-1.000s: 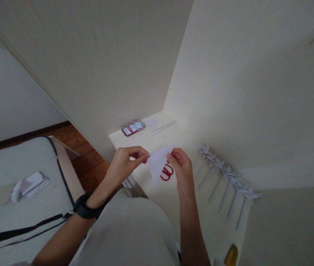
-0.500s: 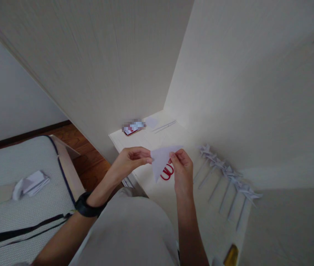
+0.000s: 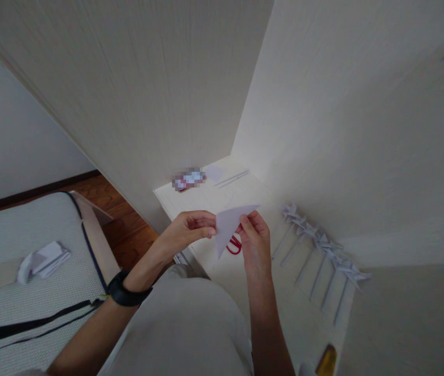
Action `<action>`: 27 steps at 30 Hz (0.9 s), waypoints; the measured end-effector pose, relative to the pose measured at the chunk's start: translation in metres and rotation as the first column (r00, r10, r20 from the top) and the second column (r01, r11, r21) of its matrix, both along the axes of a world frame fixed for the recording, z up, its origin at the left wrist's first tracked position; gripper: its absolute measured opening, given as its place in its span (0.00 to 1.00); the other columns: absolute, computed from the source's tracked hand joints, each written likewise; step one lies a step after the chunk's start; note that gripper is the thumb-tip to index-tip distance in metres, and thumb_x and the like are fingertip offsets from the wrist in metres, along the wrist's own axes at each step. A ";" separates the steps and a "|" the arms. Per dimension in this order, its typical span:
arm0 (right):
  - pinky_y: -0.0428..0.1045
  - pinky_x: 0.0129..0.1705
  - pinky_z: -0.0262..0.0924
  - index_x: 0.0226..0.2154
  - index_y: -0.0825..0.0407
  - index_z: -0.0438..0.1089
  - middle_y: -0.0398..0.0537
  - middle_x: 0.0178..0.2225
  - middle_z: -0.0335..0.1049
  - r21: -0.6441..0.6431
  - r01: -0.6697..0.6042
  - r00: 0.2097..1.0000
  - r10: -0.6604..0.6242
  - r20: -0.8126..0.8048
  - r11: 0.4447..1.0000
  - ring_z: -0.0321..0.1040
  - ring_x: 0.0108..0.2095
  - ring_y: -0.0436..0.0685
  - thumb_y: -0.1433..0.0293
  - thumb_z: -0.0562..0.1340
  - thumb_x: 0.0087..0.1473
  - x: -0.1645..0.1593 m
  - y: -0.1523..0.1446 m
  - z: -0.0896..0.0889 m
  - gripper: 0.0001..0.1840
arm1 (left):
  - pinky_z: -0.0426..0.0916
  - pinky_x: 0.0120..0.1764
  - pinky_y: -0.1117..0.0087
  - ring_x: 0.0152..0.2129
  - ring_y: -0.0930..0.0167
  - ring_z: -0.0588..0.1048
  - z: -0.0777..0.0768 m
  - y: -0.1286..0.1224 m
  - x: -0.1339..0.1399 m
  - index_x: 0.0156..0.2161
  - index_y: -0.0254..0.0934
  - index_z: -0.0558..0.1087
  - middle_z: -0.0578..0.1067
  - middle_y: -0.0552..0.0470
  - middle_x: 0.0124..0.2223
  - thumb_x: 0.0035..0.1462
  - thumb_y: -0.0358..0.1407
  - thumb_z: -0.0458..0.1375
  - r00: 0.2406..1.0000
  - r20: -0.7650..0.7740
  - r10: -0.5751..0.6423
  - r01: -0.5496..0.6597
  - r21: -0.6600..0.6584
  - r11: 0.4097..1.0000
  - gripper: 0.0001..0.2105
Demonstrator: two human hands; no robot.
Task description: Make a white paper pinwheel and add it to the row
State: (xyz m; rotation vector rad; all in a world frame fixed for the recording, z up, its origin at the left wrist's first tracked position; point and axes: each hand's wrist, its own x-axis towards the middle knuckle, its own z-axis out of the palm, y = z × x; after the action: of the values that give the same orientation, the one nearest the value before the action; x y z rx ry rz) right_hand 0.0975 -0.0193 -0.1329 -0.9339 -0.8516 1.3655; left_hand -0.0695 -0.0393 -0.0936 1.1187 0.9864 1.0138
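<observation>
A white sheet of paper folded into a triangle (image 3: 227, 227) is held up over the white desk (image 3: 222, 282). My left hand (image 3: 196, 228) pinches its left edge between thumb and fingers. On the right side, my right hand (image 3: 253, 235) grips the paper near its long edge, thumb on top. Below the paper lie scissors with red handles (image 3: 234, 245), partly hidden by the paper and my right hand. To the right, several paper pinwheels on sticks (image 3: 319, 243) lie in a row along the wall.
At the desk's back stand a blurred phone (image 3: 189, 179), a piece of paper (image 3: 214, 173) and thin sticks (image 3: 231, 178). A yellow object (image 3: 327, 360) sits at the near right. Left is a mattress (image 3: 22, 224) with folded papers (image 3: 50, 258) on it. Walls border the desk.
My right hand has shifted slightly left and down, covering more of the scissors' handles. The left hand has moved slightly right, and the paper triangle looks a little narrower.
</observation>
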 end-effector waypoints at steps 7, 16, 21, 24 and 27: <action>0.47 0.33 0.61 0.26 0.49 0.67 0.40 0.26 0.67 -0.010 -0.015 0.998 0.014 -0.063 1.000 0.64 0.28 0.50 0.61 0.69 0.44 -0.003 0.001 0.005 0.13 | 0.69 0.35 0.70 0.27 0.70 0.74 0.002 -0.001 0.001 0.30 0.34 0.78 0.80 0.49 0.31 0.44 0.45 0.67 0.998 0.001 -0.062 0.062 -0.015 0.998 0.14; 0.47 0.29 0.59 0.26 0.48 0.69 0.37 0.21 0.62 0.018 -0.052 0.990 0.053 -0.133 0.999 0.57 0.22 0.49 0.58 0.70 0.42 -0.004 0.000 0.006 0.13 | 0.71 0.36 0.71 0.29 0.71 0.75 0.004 -0.005 0.002 0.35 0.34 0.77 0.79 0.49 0.32 0.53 0.47 0.62 0.995 0.030 -0.090 0.091 -0.022 0.996 0.16; 0.49 0.30 0.62 0.26 0.48 0.69 0.39 0.21 0.62 0.019 -0.090 0.990 0.091 -0.104 0.996 0.60 0.24 0.52 0.57 0.68 0.44 -0.005 -0.002 0.007 0.13 | 0.69 0.38 0.71 0.33 0.69 0.75 0.005 -0.006 0.002 0.37 0.35 0.78 0.80 0.48 0.37 0.49 0.44 0.65 0.997 0.018 -0.075 0.075 -0.007 0.997 0.15; 0.48 0.31 0.61 0.28 0.49 0.70 0.41 0.24 0.65 0.028 -0.083 0.993 0.085 -0.080 0.996 0.61 0.26 0.51 0.58 0.68 0.45 -0.005 -0.004 0.009 0.13 | 0.68 0.42 0.70 0.34 0.70 0.75 0.003 -0.006 0.001 0.40 0.35 0.78 0.79 0.48 0.38 0.49 0.39 0.66 0.997 0.038 -0.073 0.073 -0.020 0.997 0.13; 0.47 0.33 0.62 0.29 0.49 0.71 0.43 0.28 0.67 0.037 -0.094 0.994 0.096 -0.052 0.995 0.63 0.29 0.51 0.54 0.67 0.47 -0.005 -0.006 0.014 0.16 | 0.68 0.40 0.70 0.31 0.71 0.74 -0.001 -0.005 0.000 0.40 0.34 0.77 0.78 0.49 0.37 0.48 0.36 0.66 0.997 0.027 -0.069 0.070 -0.026 0.997 0.13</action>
State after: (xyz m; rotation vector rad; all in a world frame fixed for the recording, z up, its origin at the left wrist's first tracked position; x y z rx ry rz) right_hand 0.0924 -0.0252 -0.1192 -0.8360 -0.8853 1.4467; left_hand -0.0692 -0.0438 -0.0942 1.1079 0.9312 0.9543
